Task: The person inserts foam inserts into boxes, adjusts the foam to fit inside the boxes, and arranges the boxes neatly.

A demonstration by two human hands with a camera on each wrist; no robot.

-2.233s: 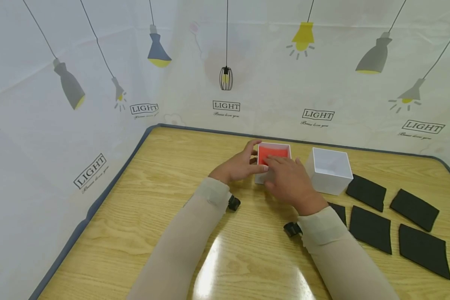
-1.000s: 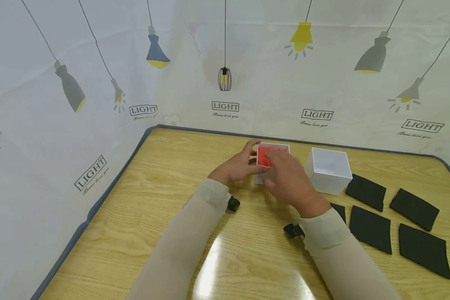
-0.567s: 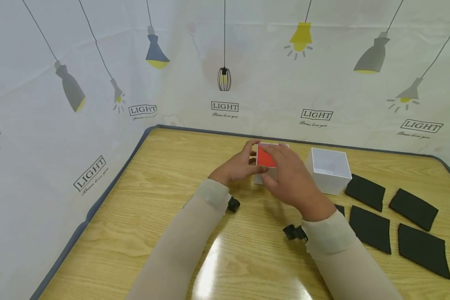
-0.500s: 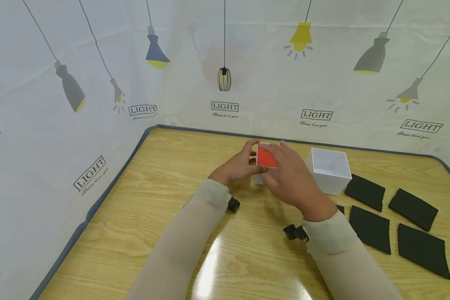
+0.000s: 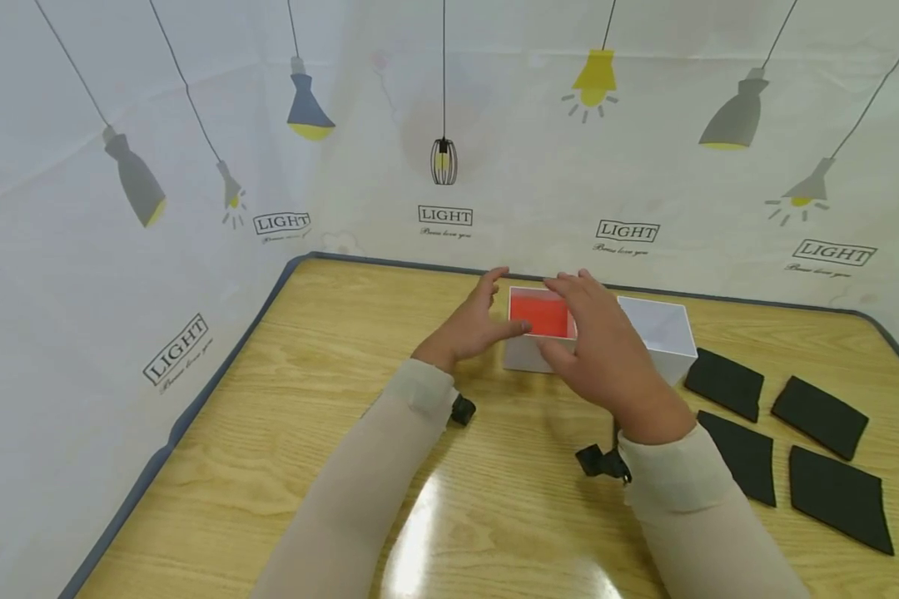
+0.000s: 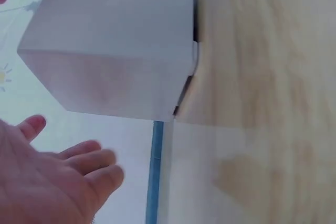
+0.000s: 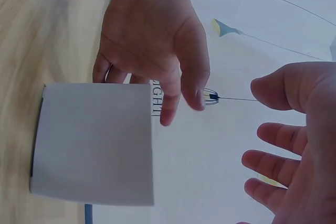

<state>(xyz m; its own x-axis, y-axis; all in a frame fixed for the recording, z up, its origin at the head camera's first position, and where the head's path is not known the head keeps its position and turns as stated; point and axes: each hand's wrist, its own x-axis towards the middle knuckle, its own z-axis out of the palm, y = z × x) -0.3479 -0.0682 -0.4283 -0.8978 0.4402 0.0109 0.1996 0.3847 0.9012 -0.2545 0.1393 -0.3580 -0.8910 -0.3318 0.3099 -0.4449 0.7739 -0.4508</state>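
A small white box (image 5: 526, 354) stands on the wooden table, its open top showing a red sheet or lining (image 5: 538, 314) inside. At its left side my left hand (image 5: 468, 326) has its fingers spread; the left wrist view shows this hand (image 6: 52, 182) apart from the box's pale wall (image 6: 121, 19). To the right of the box, my right hand (image 5: 610, 353) is held with fingers extended and thumb apart. In the right wrist view, a gap lies between my right hand (image 7: 299, 145) and the box (image 7: 94, 142), and both hands hold nothing.
A second white box (image 5: 676, 364) stands to the right, partly behind my right hand. Several flat black sheets (image 5: 839, 499) lie on the table (image 5: 285, 416) at the right. A curtain printed with lamps (image 5: 517, 150) hangs behind the table's far edge.
My right hand has drawn back from inside the box and moved to the right, uncovering the red inside. My left fingers have come away from the box's side.
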